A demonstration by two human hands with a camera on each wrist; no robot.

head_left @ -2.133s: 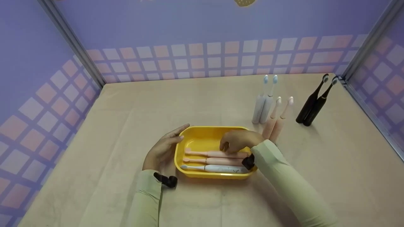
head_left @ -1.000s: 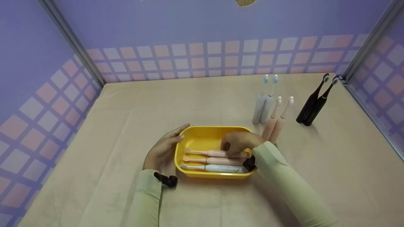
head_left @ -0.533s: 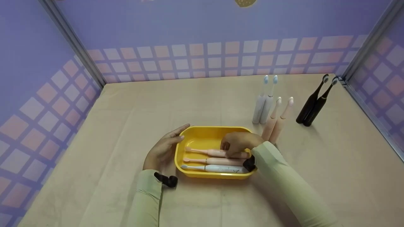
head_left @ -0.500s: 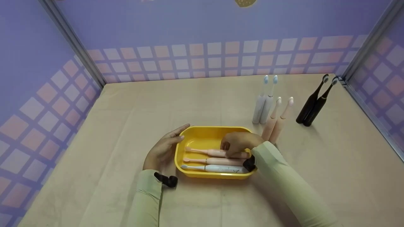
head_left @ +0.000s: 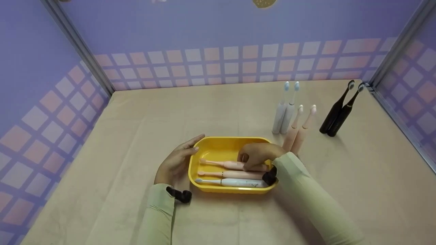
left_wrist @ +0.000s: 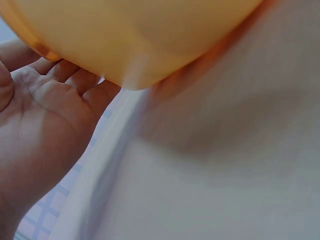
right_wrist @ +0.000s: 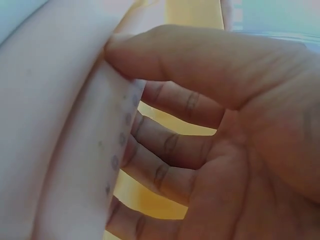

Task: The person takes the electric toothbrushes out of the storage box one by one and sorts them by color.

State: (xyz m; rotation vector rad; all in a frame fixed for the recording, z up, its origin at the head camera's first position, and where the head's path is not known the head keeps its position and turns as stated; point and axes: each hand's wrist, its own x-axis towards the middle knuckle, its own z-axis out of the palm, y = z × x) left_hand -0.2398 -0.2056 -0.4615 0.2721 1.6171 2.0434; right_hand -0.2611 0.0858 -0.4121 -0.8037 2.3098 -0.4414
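A yellow plastic tray [head_left: 218, 153] sits at the middle front of the table. My left hand [head_left: 175, 161] holds its left end, thumb at the rim and the other fingers along the outer wall; the left wrist view shows those fingers against the wall [left_wrist: 115, 45]. Inside, two pink electric toothbrushes and a white electric toothbrush [head_left: 235, 182] lie side by side, heads to the left. Reaching in from the right, my right hand [head_left: 259, 154] pinches the handle of the rear pink toothbrush [head_left: 232, 165] between thumb and fingers. The other pink toothbrush [head_left: 235, 174] lies just in front of it.
Behind and right of the tray stand two white toothbrushes [head_left: 283, 117], two pink toothbrushes [head_left: 294, 139] and, farther right, two black toothbrushes [head_left: 335, 117], all upright. Tiled-pattern purple walls [head_left: 211, 27] bound the cloth-covered table [head_left: 170, 112] at the back and sides.
The rear pink toothbrush has turned very slightly in the right hand's fingers, its head end a touch farther back. The left hand and the tray have stayed in place.
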